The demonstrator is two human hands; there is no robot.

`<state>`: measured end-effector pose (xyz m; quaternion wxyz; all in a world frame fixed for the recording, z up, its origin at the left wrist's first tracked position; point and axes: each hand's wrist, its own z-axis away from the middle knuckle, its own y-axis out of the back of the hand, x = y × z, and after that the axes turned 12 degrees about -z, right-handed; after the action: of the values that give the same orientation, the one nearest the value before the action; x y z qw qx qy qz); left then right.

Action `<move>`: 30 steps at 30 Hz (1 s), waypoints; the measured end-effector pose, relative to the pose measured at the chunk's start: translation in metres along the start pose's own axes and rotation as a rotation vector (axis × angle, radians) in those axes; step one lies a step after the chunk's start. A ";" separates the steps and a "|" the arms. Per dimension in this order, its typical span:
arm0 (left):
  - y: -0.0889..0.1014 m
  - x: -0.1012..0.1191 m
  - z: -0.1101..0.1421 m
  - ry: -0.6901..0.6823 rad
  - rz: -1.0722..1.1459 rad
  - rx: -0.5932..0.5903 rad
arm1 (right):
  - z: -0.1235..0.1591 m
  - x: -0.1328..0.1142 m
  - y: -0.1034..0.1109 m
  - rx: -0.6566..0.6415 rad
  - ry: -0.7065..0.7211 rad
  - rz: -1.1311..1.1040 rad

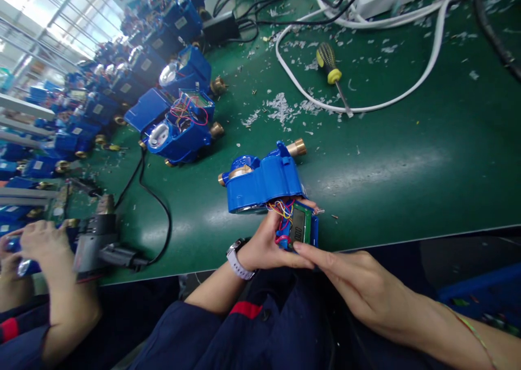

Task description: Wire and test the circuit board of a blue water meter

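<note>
Fingers curled, the left hand (273, 245) cradles the circuit board (302, 223); the right hand (358, 278), index finger extended, touches its lower edge.

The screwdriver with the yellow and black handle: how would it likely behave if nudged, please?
The screwdriver would probably roll a little, its handle being rounded. Its thin metal shaft looks stiff, so it should likely swing round as one piece.

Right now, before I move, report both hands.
Left hand: closed on the display module.
Right hand: index finger extended to the module's near edge; whether it grips cannot be told.
</note>
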<state>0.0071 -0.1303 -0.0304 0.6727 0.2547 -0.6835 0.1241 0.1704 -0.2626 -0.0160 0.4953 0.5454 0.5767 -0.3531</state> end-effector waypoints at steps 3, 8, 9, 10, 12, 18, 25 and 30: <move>0.000 0.001 0.000 0.013 0.009 -0.009 | -0.001 0.000 -0.003 0.036 -0.026 -0.066; -0.001 0.002 0.002 0.060 0.004 0.006 | 0.001 0.002 -0.002 0.039 0.016 -0.022; -0.001 0.001 0.003 0.060 0.000 0.014 | 0.002 0.002 -0.002 0.031 0.024 0.015; -0.002 0.001 0.003 0.055 0.000 0.025 | 0.002 0.002 -0.001 0.020 0.029 0.060; -0.003 0.001 0.003 0.045 0.005 0.051 | 0.003 0.002 0.000 0.003 0.035 0.153; -0.005 0.002 0.005 0.034 0.012 0.098 | 0.001 0.003 -0.002 0.026 0.093 0.218; -0.009 -0.001 0.004 0.025 0.030 0.140 | -0.006 0.000 -0.004 0.066 0.112 0.056; -0.006 0.003 0.002 0.006 0.011 0.094 | -0.011 -0.014 0.003 0.205 -0.021 -0.022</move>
<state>0.0088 -0.1369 -0.0291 0.6613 0.2817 -0.6765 0.1606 0.1704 -0.2557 0.0010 0.4388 0.5832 0.5382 -0.4215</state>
